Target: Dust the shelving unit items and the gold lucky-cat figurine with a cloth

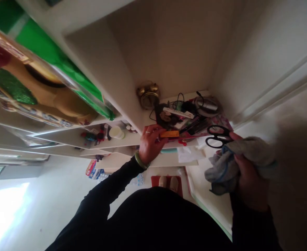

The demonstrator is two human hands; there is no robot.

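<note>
My left hand [150, 142], in a black sleeve with a green bangle at the wrist, reaches up to a white shelf [127, 139] and pinches a small orange box [169, 134] at the edge of a cluttered pink tray [225, 120]. My right hand [249, 181] is closed round a crumpled grey cloth [237, 157] and black-handled scissors [217, 136], held just right of the tray. The tray holds cables, pens, a white power strip [178, 112] and a round metal object [208, 104].
A brass alarm clock [148, 94] stands at the back of the shelf compartment. A white cup [116, 132] and small red items sit on the shelf to the left. A green box [64, 66] fills the upper left. White walls enclose the niche; papers lie on the lower shelf [187, 155].
</note>
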